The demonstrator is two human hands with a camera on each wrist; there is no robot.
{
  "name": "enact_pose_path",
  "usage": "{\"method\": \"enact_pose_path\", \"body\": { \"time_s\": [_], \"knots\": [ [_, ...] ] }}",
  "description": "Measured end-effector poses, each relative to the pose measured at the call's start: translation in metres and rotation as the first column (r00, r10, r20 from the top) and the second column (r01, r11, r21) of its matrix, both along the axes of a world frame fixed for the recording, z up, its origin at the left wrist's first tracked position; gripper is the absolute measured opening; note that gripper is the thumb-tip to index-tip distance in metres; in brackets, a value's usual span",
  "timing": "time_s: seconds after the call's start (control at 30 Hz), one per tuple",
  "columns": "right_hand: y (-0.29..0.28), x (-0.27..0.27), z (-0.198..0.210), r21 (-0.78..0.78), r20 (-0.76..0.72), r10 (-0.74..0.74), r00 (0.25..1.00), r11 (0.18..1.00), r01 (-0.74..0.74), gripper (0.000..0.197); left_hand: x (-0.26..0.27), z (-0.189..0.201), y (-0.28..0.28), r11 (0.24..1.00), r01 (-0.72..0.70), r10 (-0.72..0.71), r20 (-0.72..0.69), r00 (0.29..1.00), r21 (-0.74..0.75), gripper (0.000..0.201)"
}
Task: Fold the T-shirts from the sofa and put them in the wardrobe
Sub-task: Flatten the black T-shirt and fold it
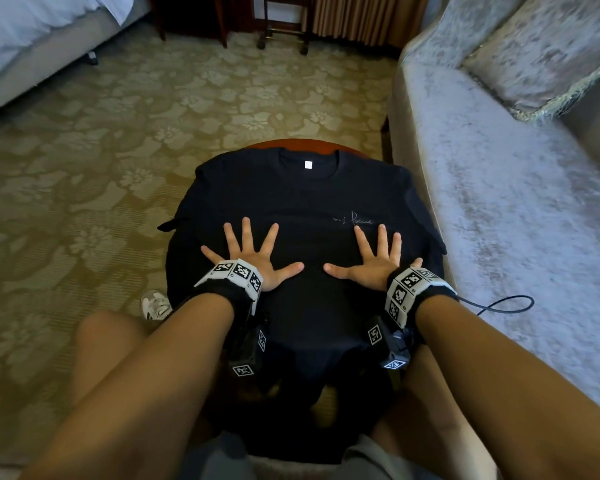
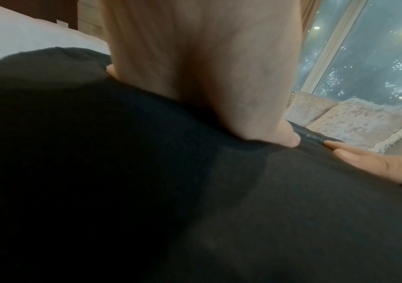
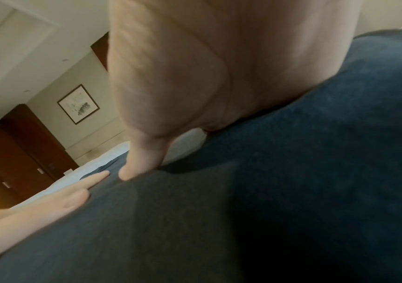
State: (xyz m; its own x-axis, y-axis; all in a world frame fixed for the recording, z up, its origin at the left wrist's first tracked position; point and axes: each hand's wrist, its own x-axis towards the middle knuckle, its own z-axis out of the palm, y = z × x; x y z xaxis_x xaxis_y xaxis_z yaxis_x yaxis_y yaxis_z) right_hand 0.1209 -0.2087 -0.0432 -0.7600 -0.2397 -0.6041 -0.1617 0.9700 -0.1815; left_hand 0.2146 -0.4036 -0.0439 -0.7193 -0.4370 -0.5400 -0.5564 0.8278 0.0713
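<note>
A black T-shirt lies spread face up over a small round wooden table, collar away from me, its hem hanging off the near edge. My left hand lies flat on the shirt's lower left, fingers straight and splayed. My right hand lies flat on its lower right in the same way. The two thumbs point at each other, a small gap apart. In the left wrist view my left hand presses the black T-shirt; in the right wrist view my right hand presses the black T-shirt.
A pale velvet sofa with a cushion stands just right of the table. A bed is at the far left across patterned carpet. Dark wooden furniture stands at the back. A black cable loops on the sofa seat.
</note>
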Motion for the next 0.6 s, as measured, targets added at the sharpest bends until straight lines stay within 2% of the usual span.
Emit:
{"method": "enact_pose_path", "body": {
  "time_s": [0.23,0.33,0.5,0.6],
  "knots": [
    [0.000,0.013,0.001,-0.030,0.010,-0.072,0.997,0.997,0.072,0.118,0.011,0.002,0.000,0.999,0.030,-0.031,0.019,0.999,0.030,0.110],
    [-0.010,0.020,0.010,-0.078,-0.018,-0.151,0.988,0.986,0.149,0.116,0.004,0.013,-0.009,0.999,0.009,-0.007,-0.037,0.999,0.054,0.110],
    [-0.045,0.015,0.032,-0.138,-0.098,-0.128,0.987,0.984,0.114,0.108,-0.013,0.020,-0.047,0.988,-0.094,0.115,-0.177,0.977,0.125,0.104],
    [-0.080,0.006,0.036,-0.124,-0.078,-0.073,0.994,0.990,0.063,0.104,-0.020,0.019,-0.074,0.955,-0.246,0.282,-0.244,0.928,0.166,0.100]
  ]
}}
